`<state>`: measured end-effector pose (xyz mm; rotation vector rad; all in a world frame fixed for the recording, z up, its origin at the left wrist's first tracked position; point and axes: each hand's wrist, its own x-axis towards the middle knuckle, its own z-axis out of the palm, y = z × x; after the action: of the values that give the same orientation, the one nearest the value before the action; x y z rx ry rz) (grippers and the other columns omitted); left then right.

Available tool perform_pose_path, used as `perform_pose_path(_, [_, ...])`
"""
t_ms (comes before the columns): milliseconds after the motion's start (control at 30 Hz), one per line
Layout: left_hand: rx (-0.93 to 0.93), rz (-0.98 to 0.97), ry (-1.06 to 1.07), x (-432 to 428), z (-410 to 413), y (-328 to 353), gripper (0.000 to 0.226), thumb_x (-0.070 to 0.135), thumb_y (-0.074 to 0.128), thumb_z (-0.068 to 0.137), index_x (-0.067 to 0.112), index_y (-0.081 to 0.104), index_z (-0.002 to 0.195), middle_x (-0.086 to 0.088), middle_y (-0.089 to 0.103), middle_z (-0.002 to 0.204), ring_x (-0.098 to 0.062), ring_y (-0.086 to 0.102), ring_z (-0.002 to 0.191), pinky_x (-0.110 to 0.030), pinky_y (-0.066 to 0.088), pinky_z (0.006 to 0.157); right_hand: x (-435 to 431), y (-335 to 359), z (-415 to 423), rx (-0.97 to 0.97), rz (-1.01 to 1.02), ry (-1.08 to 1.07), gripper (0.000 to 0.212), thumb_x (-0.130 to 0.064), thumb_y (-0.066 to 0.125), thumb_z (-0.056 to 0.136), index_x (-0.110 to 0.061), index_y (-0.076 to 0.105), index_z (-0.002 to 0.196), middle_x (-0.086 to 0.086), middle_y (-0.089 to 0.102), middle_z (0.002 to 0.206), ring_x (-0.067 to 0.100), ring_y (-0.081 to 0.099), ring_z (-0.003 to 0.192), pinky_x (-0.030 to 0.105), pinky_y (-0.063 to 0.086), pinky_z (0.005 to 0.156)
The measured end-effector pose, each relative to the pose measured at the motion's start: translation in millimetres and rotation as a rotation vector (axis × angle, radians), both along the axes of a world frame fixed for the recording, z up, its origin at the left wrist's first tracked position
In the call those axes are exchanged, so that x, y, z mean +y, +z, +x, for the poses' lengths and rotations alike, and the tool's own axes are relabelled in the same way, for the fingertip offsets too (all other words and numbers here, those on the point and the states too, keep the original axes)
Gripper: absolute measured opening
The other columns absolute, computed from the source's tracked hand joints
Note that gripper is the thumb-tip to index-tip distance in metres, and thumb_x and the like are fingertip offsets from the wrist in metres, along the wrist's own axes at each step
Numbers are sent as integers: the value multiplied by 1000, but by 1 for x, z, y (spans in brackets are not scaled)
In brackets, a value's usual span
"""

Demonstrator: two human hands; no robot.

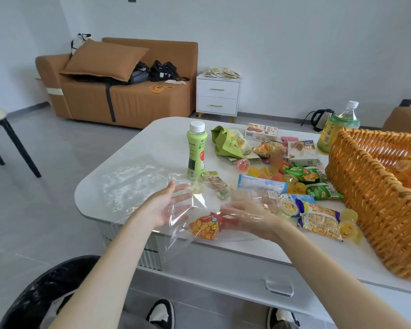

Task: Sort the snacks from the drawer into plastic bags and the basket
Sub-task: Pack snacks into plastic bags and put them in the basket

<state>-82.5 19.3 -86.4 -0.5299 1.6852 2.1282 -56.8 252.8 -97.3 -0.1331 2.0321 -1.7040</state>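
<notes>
Landmark: green bottle (196,148), upright on the white table (166,134); clear plastic bag (173,236) held up just in front of the bottle, on the person's side, its lower part hanging past the table edge; one orange snack packet (203,227) sits low inside the bag, in front of and slightly right of the bottle. Left hand (167,207) in front of the bottle, slightly left: fingers straight and spread, palm turned inward against the film, gripping nothing; judged to be propping the bag mouth wide so items drop in freely. Right hand (246,218) in front-right of the bottle, seen through the film and so apparently inside or under the bag; fingers extended and nearly straight, tips close to the packet's red top; contact with the packet cannot be told through the glare, no grasp evident. A second bag (128,184) lies flat left of the bottle, presumably kept for another category. Loose snacks (313,174) scattered right of the bottle, between it and the wicker basket (365,191) far right. Judgement: bagging barely begun; most snacks unsorted; thin film may collapse if the left hand lets go.
</notes>
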Motion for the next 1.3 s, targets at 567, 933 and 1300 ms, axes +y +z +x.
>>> perform_pose_path(567, [74, 9, -66, -2, -1, 2, 41, 50, 34, 98, 29, 66, 110, -4, 73, 106, -25, 71, 80, -35, 58, 59, 14, 12, 2, -134, -208, -55, 10, -3, 61, 85, 4, 57, 90, 15, 68, 101, 22, 69, 83, 31, 59, 77])
perform_pose_path(933, [142, 60, -83, 17, 3, 9, 41, 50, 32, 98, 32, 69, 102, 0, 73, 104, -14, 71, 81, -32, 53, 67, -7, 1, 0, -95, 11, 84, 14, -18, 70, 87, -14, 58, 81, 8, 70, 102, 23, 66, 101, 46, 42, 107])
perform_pose_path(1300, [375, 58, -92, 26, 4, 10, 39, 45, 37, 97, 28, 61, 122, -2, 71, 113, -23, 69, 100, -37, 51, 88, -7, 6, 7, 222, 272, 201, 19, -9, 67, 88, -13, 72, 106, -5, 74, 94, 4, 68, 81, 12, 48, 77])
